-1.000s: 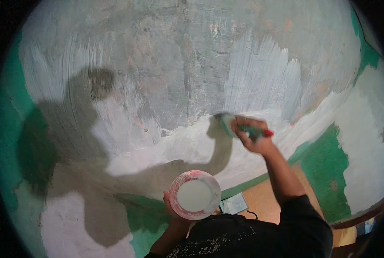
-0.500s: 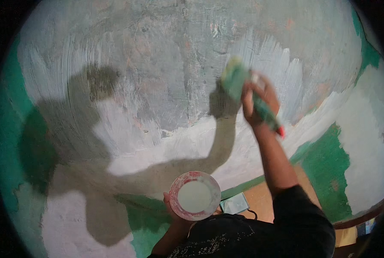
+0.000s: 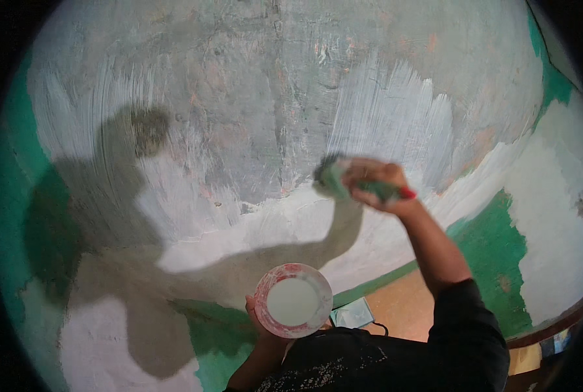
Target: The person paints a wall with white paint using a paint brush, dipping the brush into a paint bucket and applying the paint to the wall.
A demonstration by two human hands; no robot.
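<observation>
My left hand (image 3: 255,316) grips a round bowl (image 3: 263,294) with a pink-stained rim from below and the side, its thumb at the left rim. White liquid paint (image 3: 293,302) fills the middle of that bowl. In front of me my right hand (image 3: 378,178) is closed around a wide green paintbrush (image 3: 334,180) with a red handle end. The brush head is at the wall (image 3: 252,124), just above the white band; blur hides whether its bristles touch. White streaks (image 3: 396,111) run up the grey surface above and to the right of the brush.
Green painted patches (image 3: 494,261) border the white areas at both sides. My shadow (image 3: 115,196) falls across the wall's left. A pale flat box with a dark cord (image 3: 353,313) lies beyond my body, beside the orange-brown floor (image 3: 402,300). Dark objects stand at the far right edge.
My right hand has swept the brush downward and slightly left, from the upper white streaks to the edge of the white band. The bowl has hardly moved.
</observation>
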